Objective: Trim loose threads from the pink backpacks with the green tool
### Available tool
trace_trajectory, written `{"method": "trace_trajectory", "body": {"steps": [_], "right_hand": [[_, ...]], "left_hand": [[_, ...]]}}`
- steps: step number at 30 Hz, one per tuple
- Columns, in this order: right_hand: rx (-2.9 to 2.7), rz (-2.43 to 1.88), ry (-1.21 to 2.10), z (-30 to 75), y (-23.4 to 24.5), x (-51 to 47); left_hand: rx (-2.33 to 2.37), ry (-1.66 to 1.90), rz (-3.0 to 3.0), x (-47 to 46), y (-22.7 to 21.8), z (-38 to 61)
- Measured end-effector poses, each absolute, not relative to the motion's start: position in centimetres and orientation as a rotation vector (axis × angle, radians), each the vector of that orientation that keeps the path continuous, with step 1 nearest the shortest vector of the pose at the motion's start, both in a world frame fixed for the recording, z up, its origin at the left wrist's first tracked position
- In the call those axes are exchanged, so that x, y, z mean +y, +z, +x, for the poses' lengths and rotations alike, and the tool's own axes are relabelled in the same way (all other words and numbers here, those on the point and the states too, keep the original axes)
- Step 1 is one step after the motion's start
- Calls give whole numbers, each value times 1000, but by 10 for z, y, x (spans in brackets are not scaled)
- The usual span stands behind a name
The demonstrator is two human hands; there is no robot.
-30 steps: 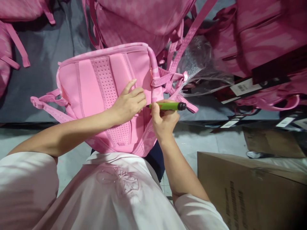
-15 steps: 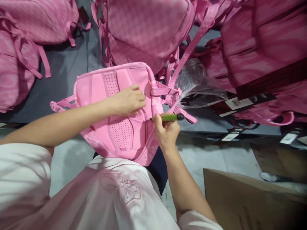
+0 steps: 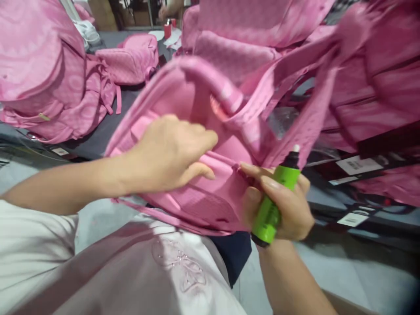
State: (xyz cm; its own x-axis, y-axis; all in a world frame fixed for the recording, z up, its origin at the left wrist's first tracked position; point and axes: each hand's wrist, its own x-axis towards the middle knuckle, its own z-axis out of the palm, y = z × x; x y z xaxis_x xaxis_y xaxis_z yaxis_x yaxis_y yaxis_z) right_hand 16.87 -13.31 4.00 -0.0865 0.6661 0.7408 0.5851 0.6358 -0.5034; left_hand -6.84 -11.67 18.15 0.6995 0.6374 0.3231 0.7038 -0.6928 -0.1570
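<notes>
A pink backpack [image 3: 164, 94] leans open towards me, its inside and an inner pocket edge showing. My left hand [image 3: 177, 151] reaches over the opening with curled fingers, and the pocket edge passes between thumb and forefinger. A green marker [image 3: 287, 177] with black ends and a pale tip slants up to the right, held in my right hand [image 3: 288, 210]. The forefinger and thumb of that hand also touch the bag's right side near the pocket edge. What lies under the left fingers is partly hidden, and the bag is blurred.
More pink backpacks [image 3: 39, 74] stand on the dark table [image 3: 98, 135] at left, behind and at right. Tags with white labels [image 3: 352, 218] hang at the right edge. Small red items [image 3: 167, 30] lie at the back, near another person's hand [image 3: 170, 8].
The backpack has gone from lying with its padded back up to being tipped with its opening towards me. The marker has turned more upright. My view has lifted towards the back.
</notes>
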Motion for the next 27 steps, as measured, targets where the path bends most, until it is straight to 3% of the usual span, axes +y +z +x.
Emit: {"method": "trace_trajectory", "body": {"steps": [3,6,11,18,27], "right_hand": [[-1948,-718,-171,163,33,-110],[-2018,-730,-171,149,14,-90],[-1918,-781,-105,135,4,-87],[-1779,-908,125,116,8,-85],[-1799,-875,193,128,-9,-89]], "left_hand": [[-1250,-248,-2722,-108,131,-70],[-1232,-212,-2831,-84,95,-70],[-1124,-636,-2637,-57,111,-78],[-1323,-129,-2712,5,112,-54],[-1057,-102,-2692,6,89,-52]]}}
